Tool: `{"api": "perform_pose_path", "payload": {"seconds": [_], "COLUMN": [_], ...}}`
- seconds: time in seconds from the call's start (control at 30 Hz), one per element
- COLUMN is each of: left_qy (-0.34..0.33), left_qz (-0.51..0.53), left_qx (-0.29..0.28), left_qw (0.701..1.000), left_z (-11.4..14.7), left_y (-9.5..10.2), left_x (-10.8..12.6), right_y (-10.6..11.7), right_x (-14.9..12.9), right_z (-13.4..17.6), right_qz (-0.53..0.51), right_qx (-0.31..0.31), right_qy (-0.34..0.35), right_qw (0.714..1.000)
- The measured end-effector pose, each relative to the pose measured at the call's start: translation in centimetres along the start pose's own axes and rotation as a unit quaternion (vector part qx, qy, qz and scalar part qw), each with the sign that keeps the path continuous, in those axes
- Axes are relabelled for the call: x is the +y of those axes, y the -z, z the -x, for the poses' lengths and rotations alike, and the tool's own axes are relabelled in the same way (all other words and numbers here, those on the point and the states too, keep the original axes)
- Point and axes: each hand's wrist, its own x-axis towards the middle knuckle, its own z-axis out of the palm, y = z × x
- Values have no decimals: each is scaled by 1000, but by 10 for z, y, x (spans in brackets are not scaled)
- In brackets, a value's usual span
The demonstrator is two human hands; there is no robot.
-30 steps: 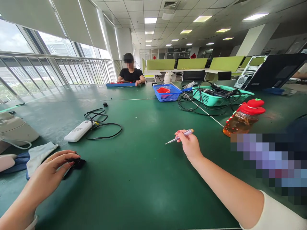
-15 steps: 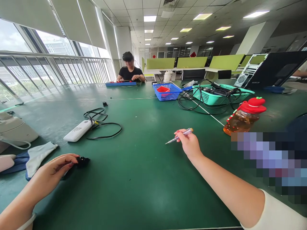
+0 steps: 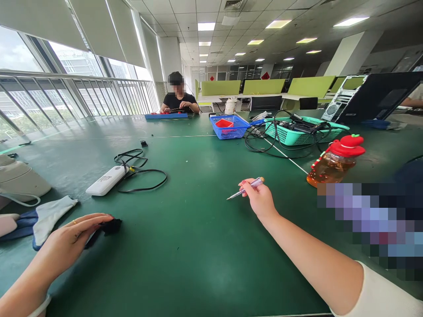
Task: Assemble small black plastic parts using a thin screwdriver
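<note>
My right hand [image 3: 261, 200] grips a slim screwdriver [image 3: 256, 182] with a clear handle, held above the green table. Its metal tip points left and slightly down. At lower left, my left hand [image 3: 73, 235] is closed around a small black object [image 3: 111, 226], fingers reaching over its top. The palm hides part of this object, and its kind cannot be made out. Beside that hand lies a glove [image 3: 54, 216], white and dark blue.
Beyond my left hand are a white power bank [image 3: 107, 180] and a black cable [image 3: 147, 189]. A red-lidded bottle [image 3: 333, 165] stands at right. Farther back sit a blue basket [image 3: 231, 132] and a green basket [image 3: 291, 137] with cables. A co-worker [image 3: 178, 99] sits across the table.
My left fingers have shifted over the black object, which has turned slightly in them. My right hand keeps the screwdriver in nearly the same place. The view has moved slightly.
</note>
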Motion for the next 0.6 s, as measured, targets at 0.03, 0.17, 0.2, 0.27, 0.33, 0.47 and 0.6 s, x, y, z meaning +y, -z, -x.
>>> {"api": "perform_pose_path", "payload": {"seconds": [0.03, 0.17, 0.2, 0.27, 0.33, 0.47, 0.6], "left_qy": [-3, -1, -2, -7, -5, 60, 96], "left_qz": [-2, -5, -10, -34, -69, -128, -142], "left_qx": [-5, -18, -20, -12, 11, 30, 3], "left_qw": [1000, 1000, 1000, 999, 998, 989, 985], "left_z": [0, 1, 1, 4, 8, 18, 24], "left_y": [0, -1, -1, -3, -6, -16, -19], "left_x": [0, 5, 7, 9, 7, -10, -27], "right_y": [0, 1, 1, 1, 1, 0, 0], "right_x": [0, -1, -1, -1, 0, 1, 0], "right_z": [0, 0, 0, 0, 0, 0, 0], "right_qz": [2, 7, 6, 5, 3, -3, -5], "right_qx": [-1, -1, -2, -2, -1, -4, -3], "right_qy": [1, 6, 6, 6, 3, 0, -3], "right_qw": [1000, 1000, 1000, 1000, 1000, 1000, 1000]}}
